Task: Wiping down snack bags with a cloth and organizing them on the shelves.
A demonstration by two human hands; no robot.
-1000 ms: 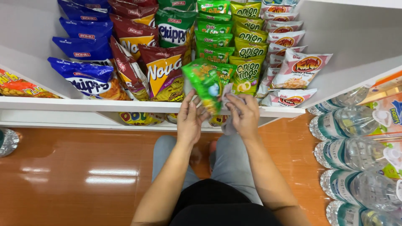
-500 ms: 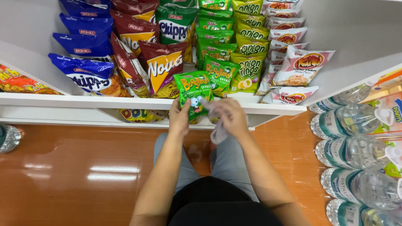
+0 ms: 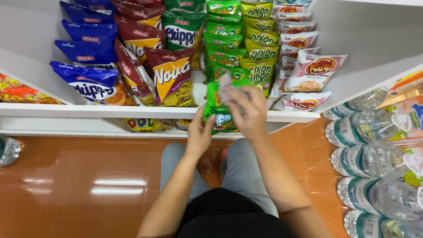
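Your left hand (image 3: pixel 199 134) has a closed grip on the green snack bag's (image 3: pixel 219 115) lower edge (at the shelf (image 3: pixel 88 110) front); your right hand (image 3: pixel 246 110) presses a pale cloth (image 3: pixel 225 83) against its top.

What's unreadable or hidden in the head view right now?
- Pale thing under the right hand: motion-blurred and covered by the fingers, so its kind is unclear.
- Green snack bag: upper part hidden by the right hand, lower edge by the left hand.
- Packs on the lower shelf: mostly hidden by the white shelf edge.
- Water bottles: cut off by the right frame edge.
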